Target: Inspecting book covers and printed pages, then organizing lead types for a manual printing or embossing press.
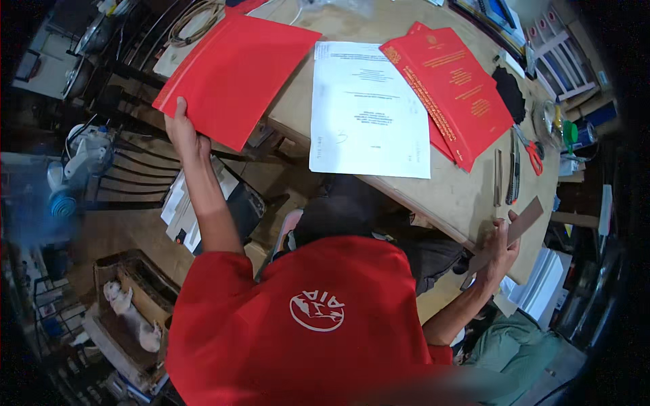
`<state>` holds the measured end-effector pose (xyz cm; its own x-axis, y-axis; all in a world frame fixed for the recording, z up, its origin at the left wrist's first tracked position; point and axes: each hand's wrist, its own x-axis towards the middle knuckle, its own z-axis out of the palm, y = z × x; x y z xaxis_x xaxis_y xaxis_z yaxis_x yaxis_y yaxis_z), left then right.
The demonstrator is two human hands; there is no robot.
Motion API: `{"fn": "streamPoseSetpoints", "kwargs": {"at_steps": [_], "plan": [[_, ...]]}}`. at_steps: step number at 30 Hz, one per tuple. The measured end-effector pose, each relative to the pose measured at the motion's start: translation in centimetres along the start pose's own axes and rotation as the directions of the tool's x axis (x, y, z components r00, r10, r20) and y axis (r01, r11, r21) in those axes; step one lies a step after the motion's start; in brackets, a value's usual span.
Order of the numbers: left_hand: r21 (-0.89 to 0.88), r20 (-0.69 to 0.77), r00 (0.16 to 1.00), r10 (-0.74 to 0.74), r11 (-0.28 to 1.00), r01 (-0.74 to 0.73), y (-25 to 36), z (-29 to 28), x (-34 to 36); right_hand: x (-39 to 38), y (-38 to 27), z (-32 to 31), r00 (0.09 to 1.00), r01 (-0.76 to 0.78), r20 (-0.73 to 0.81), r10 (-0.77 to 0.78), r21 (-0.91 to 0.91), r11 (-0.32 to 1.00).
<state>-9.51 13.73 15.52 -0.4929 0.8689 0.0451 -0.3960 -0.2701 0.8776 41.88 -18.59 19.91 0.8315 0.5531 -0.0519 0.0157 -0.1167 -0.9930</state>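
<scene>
One white sheet (pixel 369 111) lies on the surface (pixel 460 196), with one plain red cover (pixel 233 74) left of it and two printed red covers (pixel 450 91) stacked right of it. Farther right of the sheet are one pair of red-handled scissors (pixel 531 152), one brown strip (pixel 508 237) and one black patch (pixel 509 93).

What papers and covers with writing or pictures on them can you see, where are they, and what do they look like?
Red cover: plain, flat rectangle, held by left hand at the table's left edge.
White sheet: table middle, small dark print.
Red printed covers: stacked right of it, gold print.
Brown strip: in right hand.
</scene>
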Motion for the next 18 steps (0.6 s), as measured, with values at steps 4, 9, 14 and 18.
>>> {"fn": "streamPoseSetpoints", "kwargs": {"at_steps": [4,9,14,18], "plan": [[-0.019,-0.002,1.000,0.005,1.000,-0.005,-1.3,0.2,-0.2,0.5,0.5,0.4,0.998,0.048,0.046,-0.045,-0.060,0.997],[-0.022,0.006,1.000,0.017,1.000,-0.017,-2.2,1.1,-0.7,0.8,0.7,1.1,0.989,0.059,0.140,-0.046,-0.091,0.994],[-0.030,-0.010,1.000,0.023,0.999,-0.024,-2.3,1.6,-0.8,0.7,0.5,1.4,0.989,0.090,0.132,-0.072,-0.136,0.987],[-0.048,-0.004,1.000,0.007,0.999,-0.007,-2.3,1.7,-0.9,0.6,0.3,1.6,0.992,0.052,0.121,-0.034,-0.145,0.988]]}}
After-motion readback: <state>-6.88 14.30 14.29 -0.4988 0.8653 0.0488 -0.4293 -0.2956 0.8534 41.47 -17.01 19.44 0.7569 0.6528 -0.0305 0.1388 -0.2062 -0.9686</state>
